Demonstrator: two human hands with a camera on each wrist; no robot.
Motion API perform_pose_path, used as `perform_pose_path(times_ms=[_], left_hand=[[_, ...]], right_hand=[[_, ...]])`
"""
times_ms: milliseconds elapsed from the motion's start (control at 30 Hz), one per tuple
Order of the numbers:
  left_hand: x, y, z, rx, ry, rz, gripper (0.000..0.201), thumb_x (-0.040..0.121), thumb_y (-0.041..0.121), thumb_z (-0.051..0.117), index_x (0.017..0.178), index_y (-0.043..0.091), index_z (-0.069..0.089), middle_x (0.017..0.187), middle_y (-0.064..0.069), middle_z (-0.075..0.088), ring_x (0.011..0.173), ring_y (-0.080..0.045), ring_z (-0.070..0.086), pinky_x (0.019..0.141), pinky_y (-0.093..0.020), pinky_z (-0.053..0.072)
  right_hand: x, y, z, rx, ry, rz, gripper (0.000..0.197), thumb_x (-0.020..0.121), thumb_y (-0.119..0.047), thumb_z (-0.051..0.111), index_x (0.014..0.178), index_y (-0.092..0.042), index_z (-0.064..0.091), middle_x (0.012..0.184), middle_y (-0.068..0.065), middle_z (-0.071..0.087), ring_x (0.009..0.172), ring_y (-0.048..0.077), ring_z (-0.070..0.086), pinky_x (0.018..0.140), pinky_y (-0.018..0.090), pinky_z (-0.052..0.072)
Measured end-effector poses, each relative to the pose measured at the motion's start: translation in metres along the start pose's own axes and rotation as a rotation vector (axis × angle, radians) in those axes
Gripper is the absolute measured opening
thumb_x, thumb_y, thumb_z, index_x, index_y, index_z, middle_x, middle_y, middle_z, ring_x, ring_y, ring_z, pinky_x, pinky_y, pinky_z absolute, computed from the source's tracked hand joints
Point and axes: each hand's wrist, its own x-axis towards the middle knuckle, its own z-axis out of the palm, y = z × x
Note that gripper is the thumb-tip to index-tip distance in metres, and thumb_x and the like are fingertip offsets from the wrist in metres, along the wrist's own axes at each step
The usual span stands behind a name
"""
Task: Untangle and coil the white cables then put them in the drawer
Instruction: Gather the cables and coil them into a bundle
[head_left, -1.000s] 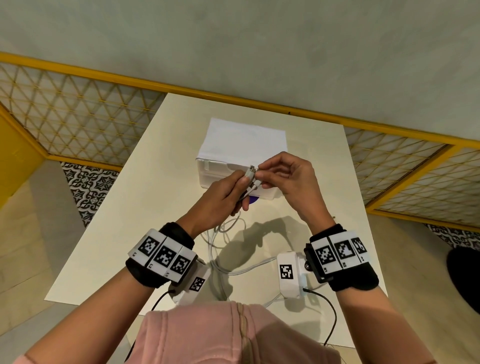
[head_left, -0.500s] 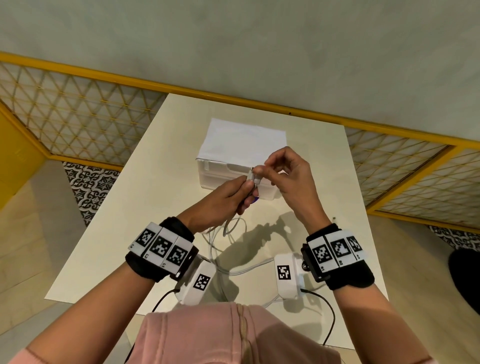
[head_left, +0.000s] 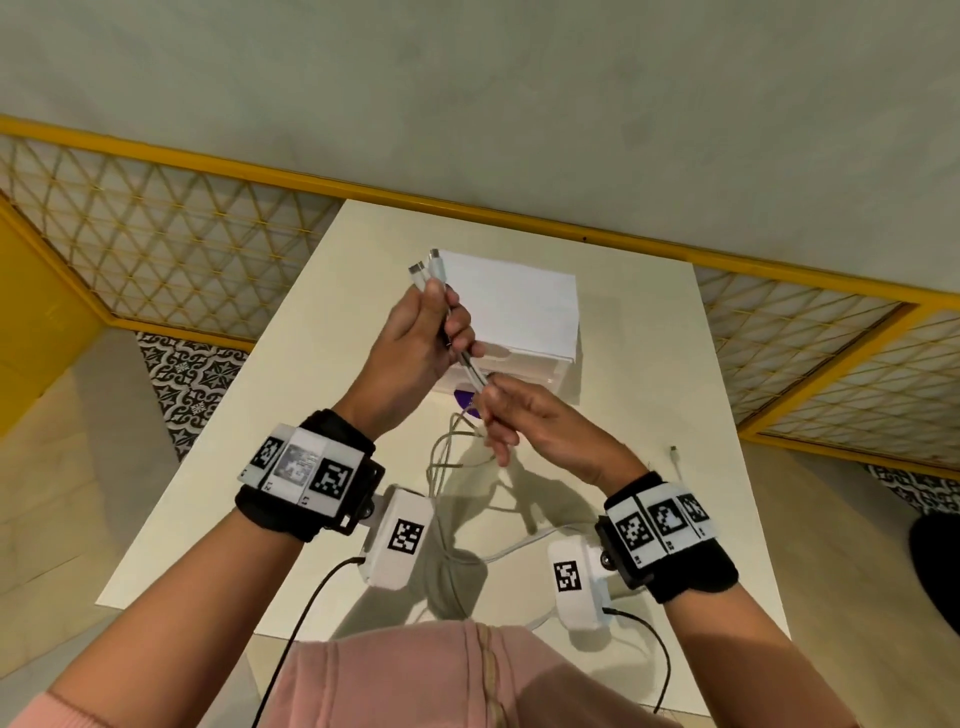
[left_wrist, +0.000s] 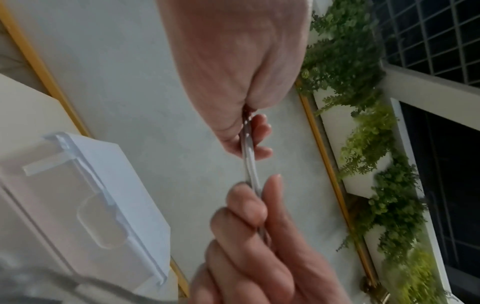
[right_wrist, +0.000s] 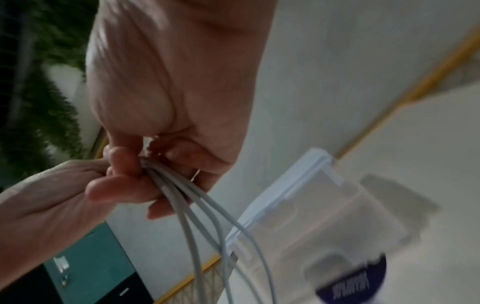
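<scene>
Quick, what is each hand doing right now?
Left hand: closed, gripping the white cables just below their plugs.
Right hand: closed, pinching the same cables lower down.

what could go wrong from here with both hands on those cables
1. The left hand grips the white cables just below two connector ends, while the right hand pinches them lower down. Pulling hard could tighten the tangle still lying on the table instead of freeing it.

2. Loose strands trail down to the table right in front of the drawer; lifting further might snag or drag on it.
</scene>
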Motion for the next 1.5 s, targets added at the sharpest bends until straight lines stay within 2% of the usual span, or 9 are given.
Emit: perform_pose_path(times_ms=[267,567,667,900,1067,1167,1266,1366,1500], left_hand=[[-0.003,0.010,-0.010,-0.070,0.160,0.041,0.027,0.105,0.019,0.025,0.128,0.013,0.037,0.079,0.000,0.046,0.057,-0.007,0.045,0.062,-0.026,0.051],[-0.001,0.023,-0.022,-0.123,0.251,0.101,0.027,0.102,0.041,0.023,0.108,0.026,0.045,0.067,0.005,0.034,0.053,-0.007,0.032,0.056,-0.023,0.039],[-0.002,0.019,-0.025,-0.171,0.304,0.091,0.024,0.103,0.037,0.024,0.098,0.024,0.044,0.067,0.003,0.035,0.052,-0.007,0.036,0.056,-0.023,0.043],[-0.006,-0.009,-0.039,-0.265,0.578,-0.255,0.015,0.100,0.005,0.029,0.091,0.005,0.041,0.071,-0.006,0.042,0.057,-0.014,0.049,0.061,-0.033,0.058],[-0.017,-0.043,-0.059,0.367,0.368,-0.331,0.029,0.097,-0.002,0.033,0.079,0.000,0.056,0.082,-0.014,0.058,0.080,-0.029,0.053,0.069,-0.025,0.053],[-0.018,-0.047,-0.059,0.904,0.239,-0.073,0.026,0.102,0.016,0.036,0.114,0.009,0.059,0.118,-0.004,0.056,0.103,-0.014,0.052,0.088,-0.020,0.037],[-0.014,-0.037,-0.032,0.735,-0.039,-0.011,0.039,0.103,0.038,0.026,0.123,0.023,0.056,0.125,0.005,0.063,0.118,-0.006,0.054,0.102,-0.023,0.038],[-0.018,-0.035,-0.007,0.666,-0.237,-0.088,0.055,0.100,0.048,0.016,0.104,0.021,0.064,0.096,0.001,0.070,0.096,-0.007,0.063,0.092,-0.025,0.045],[-0.028,-0.036,0.002,0.695,-0.311,-0.188,0.054,0.098,0.049,0.019,0.070,0.013,0.048,0.059,0.007,0.038,0.055,-0.007,0.036,0.063,-0.023,0.036]], right_hand=[[0.001,0.002,-0.006,-0.266,-0.038,0.087,0.041,0.098,-0.038,0.038,0.093,0.000,0.052,0.066,-0.001,0.064,0.088,0.021,0.071,0.091,0.035,0.046],[-0.006,0.014,-0.015,-0.305,0.105,0.083,0.038,0.095,-0.047,0.038,0.066,-0.023,0.046,0.052,-0.007,0.050,0.054,0.013,0.049,0.064,0.028,0.042],[-0.009,0.013,-0.022,-0.322,0.090,0.108,0.040,0.094,-0.046,0.039,0.073,-0.014,0.049,0.049,-0.009,0.049,0.060,0.016,0.060,0.075,0.031,0.050],[-0.015,-0.025,-0.046,-0.592,0.229,-0.065,0.027,0.098,-0.028,0.043,0.085,-0.013,0.061,0.058,-0.022,0.053,0.053,0.000,0.042,0.054,0.011,0.032],[-0.014,-0.050,-0.053,-0.753,0.140,-0.046,0.026,0.099,-0.035,0.036,0.080,-0.024,0.051,0.069,-0.007,0.053,0.059,0.006,0.043,0.059,0.023,0.034],[-0.013,-0.059,-0.053,-0.872,0.009,0.027,0.027,0.099,-0.036,0.035,0.076,-0.029,0.047,0.068,-0.010,0.052,0.061,0.001,0.048,0.060,0.018,0.036],[-0.010,-0.060,-0.048,-0.913,-0.062,0.084,0.027,0.099,-0.036,0.037,0.077,-0.025,0.050,0.066,-0.010,0.050,0.062,0.005,0.046,0.061,0.026,0.036],[-0.009,-0.060,-0.046,-0.854,-0.048,0.086,0.029,0.098,-0.035,0.040,0.072,-0.030,0.049,0.063,-0.013,0.049,0.059,0.001,0.046,0.060,0.023,0.033],[-0.015,-0.058,-0.055,-0.861,-0.024,0.110,0.029,0.095,-0.038,0.046,0.077,-0.021,0.062,0.062,-0.008,0.051,0.058,0.005,0.042,0.061,0.027,0.033]])
